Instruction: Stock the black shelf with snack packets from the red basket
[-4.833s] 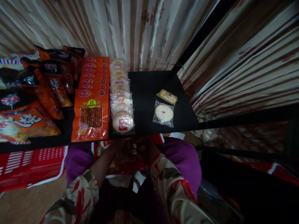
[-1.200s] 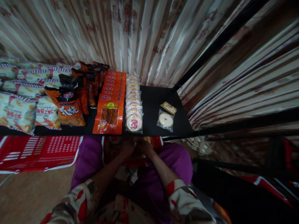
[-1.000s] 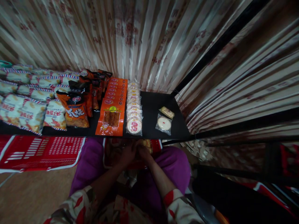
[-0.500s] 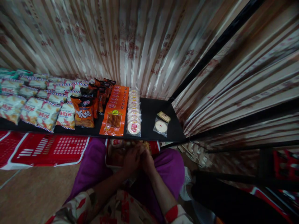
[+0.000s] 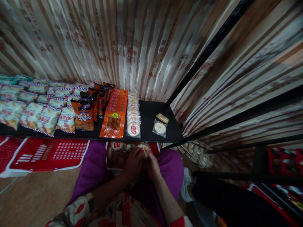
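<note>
My left hand [image 5: 133, 162] and my right hand [image 5: 152, 163] are close together between my knees, fingers bent and closed. Between their fingertips is a pale wrapped biscuit [image 5: 144, 148], dim and partly covered by the fingers. Under them a red basket [image 5: 156, 148] holds wrapped snacks [image 5: 118, 154]. On the black shelf [image 5: 151, 108] just beyond, a row of round wrapped biscuits [image 5: 133, 129] runs front to back. To its right lie one more round wrapped biscuit [image 5: 159, 127] and a small yellowish packet [image 5: 162, 118].
Left of the biscuits lie a flat orange snack pack [image 5: 114, 115], orange-black bags [image 5: 84, 116] and several rows of white snack bags [image 5: 48, 119]. A red shopping basket [image 5: 52, 153] is under the shelf. A black post [image 5: 203, 63] and a pleated curtain [image 5: 118, 41] stand behind.
The view has shifted slightly, so the shelf sits a little further left. Both hands stay together over the basket, and the wrapped biscuit shows more at the fingertips.
</note>
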`<state>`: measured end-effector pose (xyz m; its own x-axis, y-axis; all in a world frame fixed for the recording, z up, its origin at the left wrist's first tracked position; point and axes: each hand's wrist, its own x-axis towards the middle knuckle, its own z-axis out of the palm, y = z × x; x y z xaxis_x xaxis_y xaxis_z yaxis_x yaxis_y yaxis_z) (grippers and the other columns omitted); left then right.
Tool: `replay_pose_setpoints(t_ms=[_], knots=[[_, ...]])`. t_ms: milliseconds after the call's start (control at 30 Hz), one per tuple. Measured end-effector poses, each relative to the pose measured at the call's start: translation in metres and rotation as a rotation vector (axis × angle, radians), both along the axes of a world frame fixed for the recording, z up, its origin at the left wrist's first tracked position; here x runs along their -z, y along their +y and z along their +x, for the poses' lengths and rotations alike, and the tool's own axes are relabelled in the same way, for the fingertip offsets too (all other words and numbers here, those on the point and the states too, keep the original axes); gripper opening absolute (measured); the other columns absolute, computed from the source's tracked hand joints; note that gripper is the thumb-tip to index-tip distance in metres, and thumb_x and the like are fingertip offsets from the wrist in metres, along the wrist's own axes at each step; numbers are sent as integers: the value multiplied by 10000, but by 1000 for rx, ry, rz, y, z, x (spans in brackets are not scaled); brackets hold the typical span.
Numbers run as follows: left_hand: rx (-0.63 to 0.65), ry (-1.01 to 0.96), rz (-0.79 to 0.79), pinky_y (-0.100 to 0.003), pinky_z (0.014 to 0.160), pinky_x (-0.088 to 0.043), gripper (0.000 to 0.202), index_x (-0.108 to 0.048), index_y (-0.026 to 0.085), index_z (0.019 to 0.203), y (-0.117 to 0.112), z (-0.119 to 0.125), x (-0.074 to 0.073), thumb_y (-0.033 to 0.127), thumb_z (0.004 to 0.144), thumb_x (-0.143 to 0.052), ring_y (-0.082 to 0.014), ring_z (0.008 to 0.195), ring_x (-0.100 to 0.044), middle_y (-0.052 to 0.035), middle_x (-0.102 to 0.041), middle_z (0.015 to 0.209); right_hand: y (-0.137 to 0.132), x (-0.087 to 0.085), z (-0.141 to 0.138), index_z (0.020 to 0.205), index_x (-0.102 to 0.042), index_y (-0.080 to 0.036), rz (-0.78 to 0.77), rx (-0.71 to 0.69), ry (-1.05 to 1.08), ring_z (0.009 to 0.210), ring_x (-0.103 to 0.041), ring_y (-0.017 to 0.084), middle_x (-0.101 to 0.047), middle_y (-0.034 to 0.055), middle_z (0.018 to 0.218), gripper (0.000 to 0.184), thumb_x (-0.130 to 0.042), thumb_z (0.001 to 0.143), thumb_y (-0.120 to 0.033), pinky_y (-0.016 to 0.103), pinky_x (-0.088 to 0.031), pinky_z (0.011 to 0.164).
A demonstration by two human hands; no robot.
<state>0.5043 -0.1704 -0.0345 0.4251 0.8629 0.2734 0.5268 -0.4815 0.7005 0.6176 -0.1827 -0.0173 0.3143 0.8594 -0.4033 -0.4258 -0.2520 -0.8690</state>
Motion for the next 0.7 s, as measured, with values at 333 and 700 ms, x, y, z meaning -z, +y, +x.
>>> replay_pose_setpoints(t_ms=[333,700], knots=[[36,-6,137,-457,1025,-402,346,-513,162,1203,-1,2,-10,161,879,-390,-236,1256,-399,-138,-486,1289,-5,-26,4,974,-657,-196,-8,56,148,780,-663,178,-720,15,876,439,-779,566,-305,276,-504,739],[-24,13,139,-447,1024,-395,260,-600,213,1064,5,9,-47,237,903,-398,-254,1286,-361,-103,-397,1381,4,-45,26,958,-661,-178,62,55,107,696,-657,182,-722,30,811,407,-783,599,-324,273,-508,628]])
